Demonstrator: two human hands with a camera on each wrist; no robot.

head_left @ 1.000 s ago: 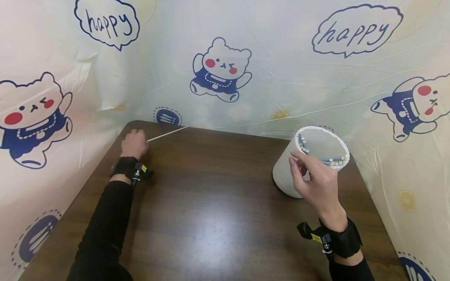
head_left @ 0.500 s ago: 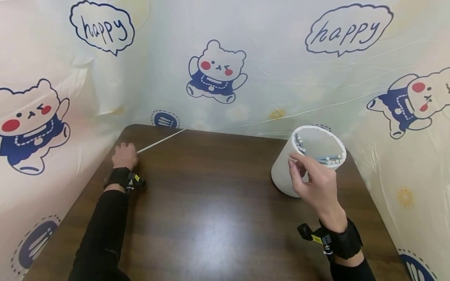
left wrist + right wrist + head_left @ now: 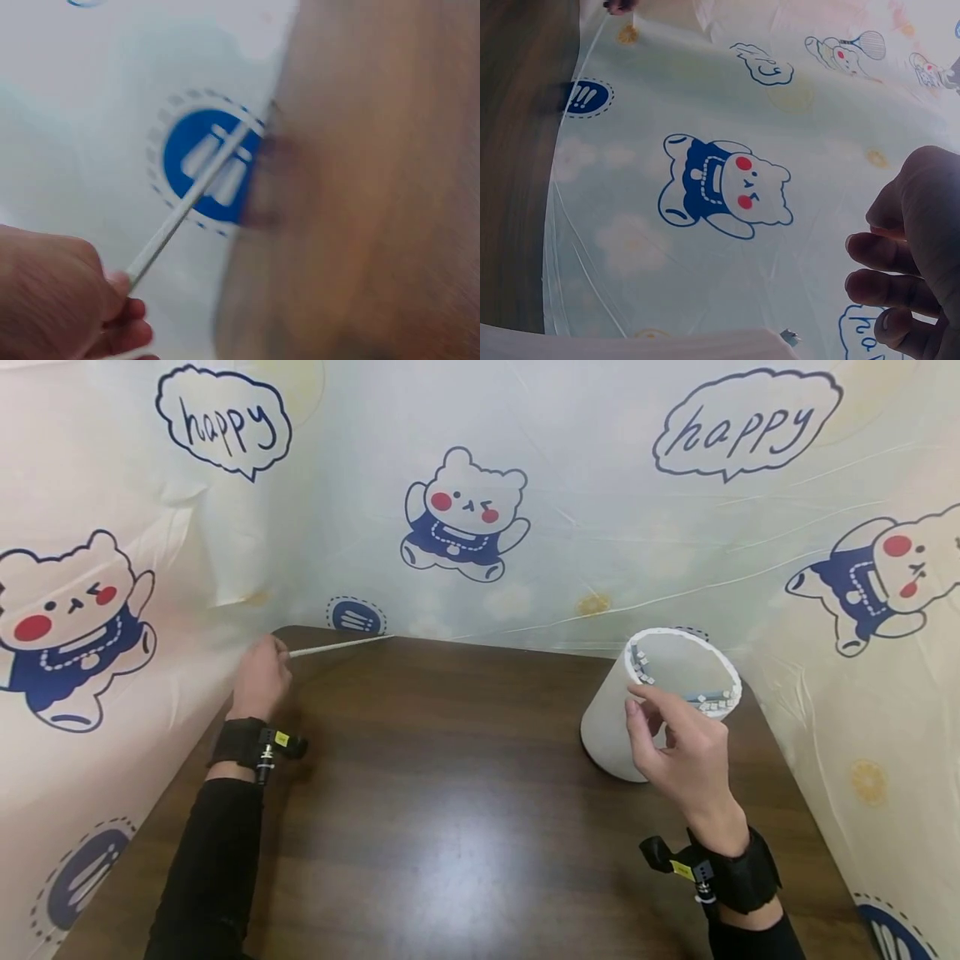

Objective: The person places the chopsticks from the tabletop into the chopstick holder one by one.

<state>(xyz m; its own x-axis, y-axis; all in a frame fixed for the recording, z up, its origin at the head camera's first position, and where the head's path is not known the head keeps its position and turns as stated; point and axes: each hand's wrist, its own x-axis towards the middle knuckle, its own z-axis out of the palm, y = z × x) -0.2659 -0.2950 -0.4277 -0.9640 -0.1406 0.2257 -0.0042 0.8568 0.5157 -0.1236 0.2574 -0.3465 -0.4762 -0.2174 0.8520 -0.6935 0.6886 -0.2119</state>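
Note:
At the table's back left corner, my left hand [image 3: 260, 678] pinches one end of a thin white stick [image 3: 337, 646]. The stick points away to the right, its far end at the table's back edge in the head view. In the left wrist view the stick [image 3: 187, 202] slants up from the fingers across a blue printed circle. My right hand [image 3: 686, 752] hovers in front of a white round bin [image 3: 609, 727], fingers loosely bent with nothing between them. Inside the bin, along its wall, are several slim bluish pieces with small white block ends [image 3: 712, 700].
A brown wooden table [image 3: 450, 793] lies under both hands. Pale printed sheeting [image 3: 600, 527] with bears and speech bubbles rises along its back and both sides. The bin stands near the right edge.
My left hand has shifted left, dipping toward me and then rising again with the stick's near end. The stick now lies flatter across the view. The right hand has barely moved.

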